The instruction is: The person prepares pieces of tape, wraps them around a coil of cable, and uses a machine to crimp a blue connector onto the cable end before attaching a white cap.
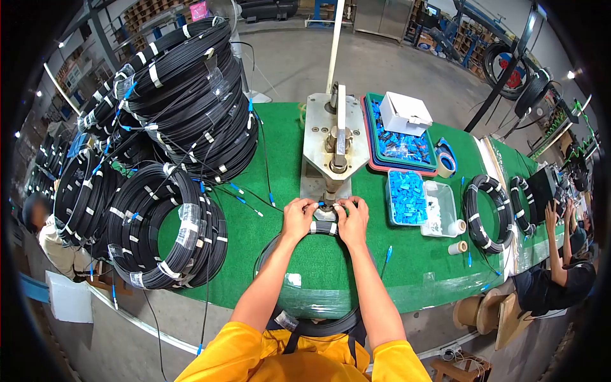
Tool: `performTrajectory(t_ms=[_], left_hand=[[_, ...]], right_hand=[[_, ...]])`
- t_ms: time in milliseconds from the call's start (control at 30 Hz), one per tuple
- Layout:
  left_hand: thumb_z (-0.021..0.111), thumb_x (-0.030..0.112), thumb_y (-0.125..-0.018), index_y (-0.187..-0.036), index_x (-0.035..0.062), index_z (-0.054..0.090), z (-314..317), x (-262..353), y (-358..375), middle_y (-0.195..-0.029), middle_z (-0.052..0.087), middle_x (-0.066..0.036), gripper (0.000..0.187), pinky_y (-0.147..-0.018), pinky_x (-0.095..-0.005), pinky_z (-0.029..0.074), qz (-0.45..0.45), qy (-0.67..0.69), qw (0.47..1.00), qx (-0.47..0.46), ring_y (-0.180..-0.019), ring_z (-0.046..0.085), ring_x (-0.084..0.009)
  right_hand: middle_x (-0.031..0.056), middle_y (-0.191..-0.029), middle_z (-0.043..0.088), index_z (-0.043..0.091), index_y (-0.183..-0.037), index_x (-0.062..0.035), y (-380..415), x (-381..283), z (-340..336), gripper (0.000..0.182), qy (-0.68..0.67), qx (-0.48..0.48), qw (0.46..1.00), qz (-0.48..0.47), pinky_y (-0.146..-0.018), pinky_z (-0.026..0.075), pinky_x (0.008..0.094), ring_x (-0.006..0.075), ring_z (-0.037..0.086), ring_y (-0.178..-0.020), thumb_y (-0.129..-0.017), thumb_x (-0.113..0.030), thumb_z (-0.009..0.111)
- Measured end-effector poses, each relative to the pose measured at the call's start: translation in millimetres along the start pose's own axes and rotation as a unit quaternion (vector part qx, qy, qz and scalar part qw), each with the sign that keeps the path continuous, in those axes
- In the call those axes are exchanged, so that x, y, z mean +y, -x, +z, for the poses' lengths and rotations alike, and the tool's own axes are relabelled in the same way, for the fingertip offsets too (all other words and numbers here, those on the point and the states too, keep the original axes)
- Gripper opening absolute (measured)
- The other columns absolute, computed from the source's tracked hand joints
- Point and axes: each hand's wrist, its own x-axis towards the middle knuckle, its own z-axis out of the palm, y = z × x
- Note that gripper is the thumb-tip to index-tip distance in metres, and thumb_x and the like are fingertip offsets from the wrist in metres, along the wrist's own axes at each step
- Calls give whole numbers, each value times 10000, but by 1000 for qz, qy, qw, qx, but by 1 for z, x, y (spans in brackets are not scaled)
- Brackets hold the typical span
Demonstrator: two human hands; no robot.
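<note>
Both hands are at the foot of a metal press (pixel 336 143) in the middle of the green table. My left hand (pixel 299 219) has its fingers pressed together around a small blue piece (pixel 321 204) beside the press tip. My right hand (pixel 352 218) is closed at the right side of the same spot; what its fingertips grip is too small to make out. Between my wrists lies a coil of black cable (pixel 323 227) with white tape, its near side close to my body.
Tall stacks of black cable coils (pixel 191 102) fill the left. On the right are a blue-filled bin (pixel 407 197), a clear box (pixel 440 207), a white box (pixel 405 114) on trays, tape rolls (pixel 446 165) and another coil (pixel 489 213). A co-worker (pixel 560 277) is at far right.
</note>
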Motion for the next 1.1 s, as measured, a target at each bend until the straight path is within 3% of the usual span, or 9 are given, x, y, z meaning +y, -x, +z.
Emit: performTrajectory(t_ms=[133, 333, 533, 867, 933, 1100], left_hand=[[695, 163, -873, -916, 1, 724, -3, 8, 5, -782, 648, -163, 171, -662, -398, 504, 8, 0, 1000, 1, -715, 644, -293], [566, 251, -957, -939, 49, 620, 1, 21, 17, -872, 628, -189, 210, -677, -498, 496, 44, -182, 982, 17, -768, 633, -409], [518, 243, -976, -939, 57, 578, -1, 18, 29, -848, 624, -149, 199, -691, -503, 471, 73, -287, 955, 29, -785, 632, -365], [478, 238, -997, -945, 53, 550, 0, 23, 22, -857, 626, -190, 205, -662, -557, 489, 24, -226, 974, -15, -768, 629, -429], [449, 252, -1014, -956, 59, 543, -1, 22, 18, -860, 620, -175, 223, -617, -520, 533, 43, -251, 966, -50, -743, 655, -403], [456, 244, -1006, -945, 48, 552, -4, 19, 10, -876, 640, -192, 227, -621, -534, 531, 63, -224, 971, -56, -728, 655, -426]], right_hand=[[154, -1103, 587, 708, -998, -81, 0, -2, -1, 169, -6, -1, 1000, -4, -956, 413, 453, 345, 532, -1099, -864, -183, 687], [119, -1070, 585, 711, -964, -96, -2, 2, 2, 142, -31, -6, 999, 4, -924, 420, 458, 329, 537, -1076, -869, -195, 675], [106, -1060, 588, 709, -967, -99, -2, 0, 1, 139, -28, -11, 999, 11, -912, 426, 455, 326, 543, -1058, -877, -196, 668], [121, -1033, 603, 688, -997, -93, -2, -5, -1, 133, -28, -26, 999, 18, -878, 453, 440, 334, 563, -993, -887, -159, 655], [126, -1022, 605, 682, -995, -88, -1, -3, 0, 127, -36, -21, 999, 18, -873, 458, 440, 339, 565, -978, -886, -146, 650], [134, -1009, 606, 669, -989, -74, -1, -3, -1, 120, -51, -14, 998, 18, -869, 462, 442, 350, 567, -959, -879, -115, 643]])
